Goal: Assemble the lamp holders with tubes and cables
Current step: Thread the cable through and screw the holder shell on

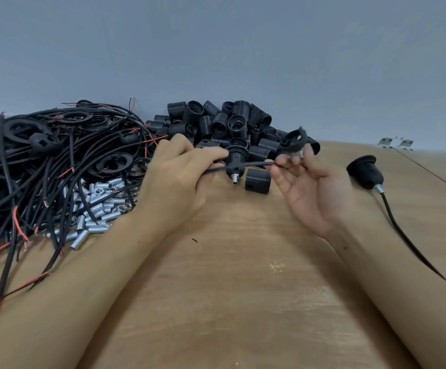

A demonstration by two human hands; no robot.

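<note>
My left hand point(179, 171) pinches a black lamp holder base point(237, 158) with a short metal tube point(235, 179) sticking out of its lower end. A black cable point(253, 164) runs across in front of the base; my right hand point(307, 182) pinches its end and also carries a black ring point(295, 138) on raised fingers. A loose threaded black sleeve point(257, 181) lies on the table just below the hands.
A tangle of black and red cables with rings point(43, 161) fills the left. Metal tubes and nuts point(96, 206) lie beside it. A heap of black holder shells point(229, 123) sits behind the hands. An assembled holder with cable point(367, 173) lies at right on the wooden table point(229, 275).
</note>
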